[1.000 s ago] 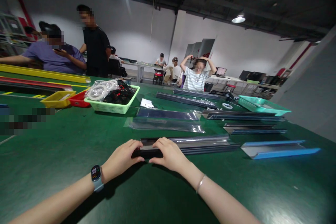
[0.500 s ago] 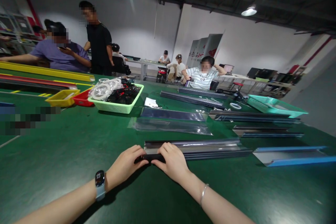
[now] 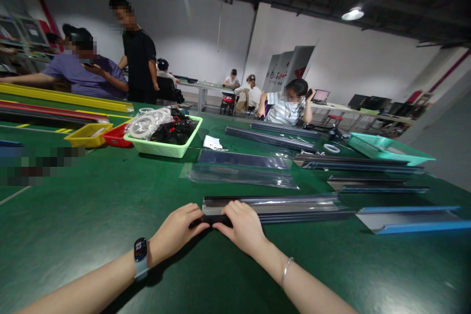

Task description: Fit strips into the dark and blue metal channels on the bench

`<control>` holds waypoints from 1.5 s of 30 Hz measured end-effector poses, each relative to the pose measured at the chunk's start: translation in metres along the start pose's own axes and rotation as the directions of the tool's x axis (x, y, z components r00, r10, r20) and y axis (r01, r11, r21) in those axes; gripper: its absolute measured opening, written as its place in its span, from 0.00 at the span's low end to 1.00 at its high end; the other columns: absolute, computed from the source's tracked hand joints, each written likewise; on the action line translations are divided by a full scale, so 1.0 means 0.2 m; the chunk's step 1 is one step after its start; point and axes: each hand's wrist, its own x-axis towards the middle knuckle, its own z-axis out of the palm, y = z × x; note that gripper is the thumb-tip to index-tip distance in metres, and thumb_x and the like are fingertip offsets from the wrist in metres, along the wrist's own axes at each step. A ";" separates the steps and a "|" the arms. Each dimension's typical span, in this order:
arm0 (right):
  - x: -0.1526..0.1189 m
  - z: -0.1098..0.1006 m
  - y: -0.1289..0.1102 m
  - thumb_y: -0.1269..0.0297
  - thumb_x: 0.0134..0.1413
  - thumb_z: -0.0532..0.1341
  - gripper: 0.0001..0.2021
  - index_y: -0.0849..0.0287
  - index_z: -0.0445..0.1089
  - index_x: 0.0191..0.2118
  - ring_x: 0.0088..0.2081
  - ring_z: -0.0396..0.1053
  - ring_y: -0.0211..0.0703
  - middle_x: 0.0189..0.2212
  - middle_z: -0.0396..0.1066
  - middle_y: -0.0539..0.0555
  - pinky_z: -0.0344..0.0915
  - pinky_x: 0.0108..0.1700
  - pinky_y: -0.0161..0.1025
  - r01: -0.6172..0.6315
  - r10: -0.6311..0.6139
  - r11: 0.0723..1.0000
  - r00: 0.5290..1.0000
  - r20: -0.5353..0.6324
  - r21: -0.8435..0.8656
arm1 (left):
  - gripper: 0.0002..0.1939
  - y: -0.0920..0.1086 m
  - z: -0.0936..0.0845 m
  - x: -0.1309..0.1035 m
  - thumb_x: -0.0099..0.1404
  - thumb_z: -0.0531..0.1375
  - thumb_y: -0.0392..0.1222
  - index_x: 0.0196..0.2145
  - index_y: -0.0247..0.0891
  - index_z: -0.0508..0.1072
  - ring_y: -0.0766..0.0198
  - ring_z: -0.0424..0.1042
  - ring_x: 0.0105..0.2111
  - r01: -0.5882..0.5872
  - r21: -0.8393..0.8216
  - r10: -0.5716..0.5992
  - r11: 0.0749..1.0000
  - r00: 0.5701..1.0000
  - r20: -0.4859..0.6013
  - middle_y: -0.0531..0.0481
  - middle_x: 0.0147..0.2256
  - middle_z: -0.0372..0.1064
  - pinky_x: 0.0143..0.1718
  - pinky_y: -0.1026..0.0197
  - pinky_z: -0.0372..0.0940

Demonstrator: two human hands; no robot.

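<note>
A long dark channel-shaped profile (image 3: 294,206) lies crosswise on the green table (image 3: 121,216), with shiny clear film along its inside. My left hand (image 3: 186,223), with a watch on the wrist, pinches a small black piece at the profile's left end. Close beside it, my right hand (image 3: 241,221) grips the near edge of the same end, thumb below and fingers on top. The thumbs point toward each other, nearly touching. Fingers partly hide the black piece, so its shape is unclear.
Beyond the profile lie clear film strips (image 3: 243,176) and more dark profiles (image 3: 360,163). Blue-edged profiles (image 3: 415,218) are at the right. A green basket (image 3: 165,148) of black parts stands back left, near yellow (image 3: 86,136) and red bins. People sit and stand behind.
Both hands stay nearly in place on the profile's left end. Across the table, a seated person in a striped shirt has lowered their head and shifted their arms.
</note>
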 end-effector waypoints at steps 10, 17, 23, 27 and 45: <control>0.00 0.00 0.00 0.47 0.52 0.57 0.17 0.58 0.64 0.31 0.34 0.65 0.43 0.29 0.67 0.52 0.59 0.36 0.39 -0.012 0.012 1.000 1.000 0.011 -0.002 | 0.08 0.00 0.00 0.00 0.64 0.54 0.45 0.36 0.41 0.71 0.63 0.67 0.38 -0.011 -0.107 0.012 0.994 1.000 0.015 0.50 0.37 0.66 0.40 0.62 0.63; 0.00 0.00 0.01 0.47 0.52 0.57 0.17 0.58 0.65 0.28 0.32 0.65 0.42 0.27 0.68 0.52 0.58 0.34 0.38 0.004 -0.002 0.999 1.000 0.024 -0.046 | 0.09 0.00 -0.01 0.01 0.64 0.54 0.45 0.39 0.42 0.71 0.62 0.67 0.38 0.012 -0.138 -0.006 0.990 0.999 0.042 0.51 0.37 0.66 0.40 0.62 0.63; 0.00 -0.01 0.01 0.47 0.52 0.57 0.18 0.58 0.65 0.28 0.32 0.65 0.42 0.27 0.68 0.52 0.58 0.34 0.38 0.006 -0.005 0.999 0.999 0.034 -0.040 | 0.09 0.00 -0.02 0.02 0.64 0.54 0.44 0.40 0.42 0.71 0.62 0.66 0.41 0.021 -0.220 -0.002 0.975 0.997 0.083 0.51 0.39 0.66 0.43 0.61 0.62; 0.00 -0.01 0.01 0.47 0.52 0.57 0.18 0.58 0.66 0.28 0.32 0.66 0.43 0.27 0.68 0.52 0.58 0.34 0.38 0.007 -0.005 0.999 0.999 0.039 -0.039 | 0.09 0.00 -0.01 0.02 0.64 0.54 0.45 0.38 0.42 0.72 0.62 0.66 0.41 0.017 -0.206 -0.004 0.978 0.998 0.066 0.50 0.39 0.66 0.43 0.60 0.63; 0.00 0.00 0.01 0.46 0.53 0.57 0.18 0.58 0.66 0.28 0.32 0.66 0.42 0.27 0.68 0.52 0.57 0.33 0.38 -0.012 0.014 0.999 0.998 0.054 -0.032 | 0.13 0.03 -0.02 0.01 0.65 0.53 0.45 0.46 0.43 0.68 0.58 0.62 0.47 -0.058 0.031 0.057 0.998 0.998 0.027 0.49 0.47 0.67 0.50 0.53 0.59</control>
